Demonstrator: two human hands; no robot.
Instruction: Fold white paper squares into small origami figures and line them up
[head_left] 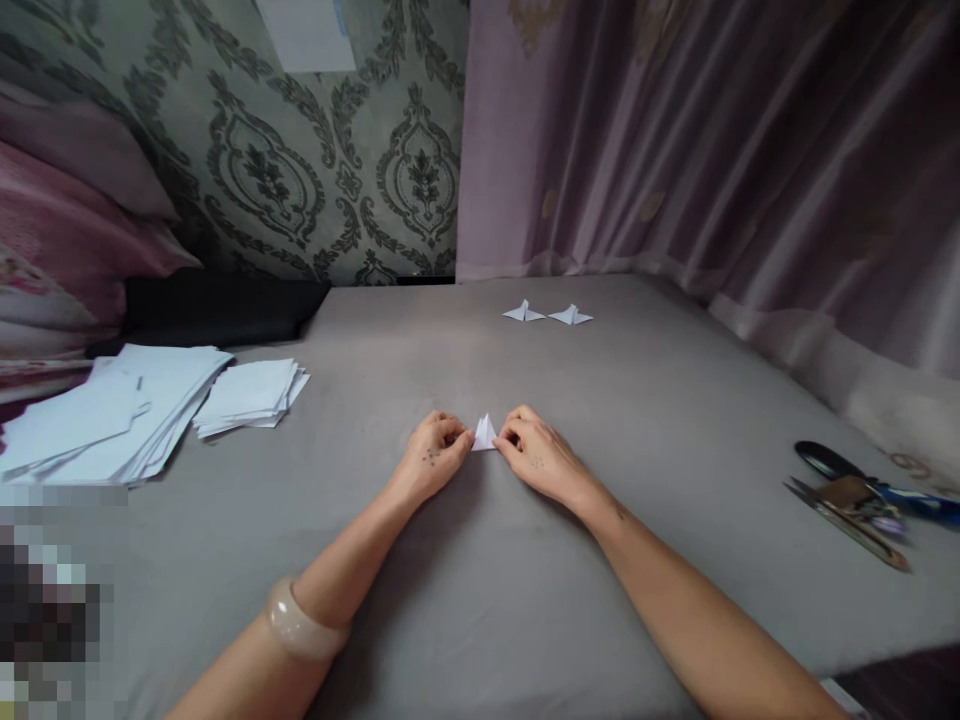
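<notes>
A small folded white paper piece (484, 434) with a pointed top is held just above or on the grey surface, in the middle of the view. My left hand (439, 445) pinches its left corner between thumb and fingers. On the opposite side, my right hand (536, 452) grips the right corner the same way. Farther back stand two finished-looking folded paper shapes, the left one (524, 312) and the right one (571, 316), each with wing-like points spread sideways.
Loose white sheets (112, 420) lie at the left beside a stack of smaller paper squares (251, 395). A black folded item (217, 308) sits behind them. To the right are scissors or a similar pointed tool (847, 522) and a dark oval object (829, 462). Curtains (600, 150) hang behind.
</notes>
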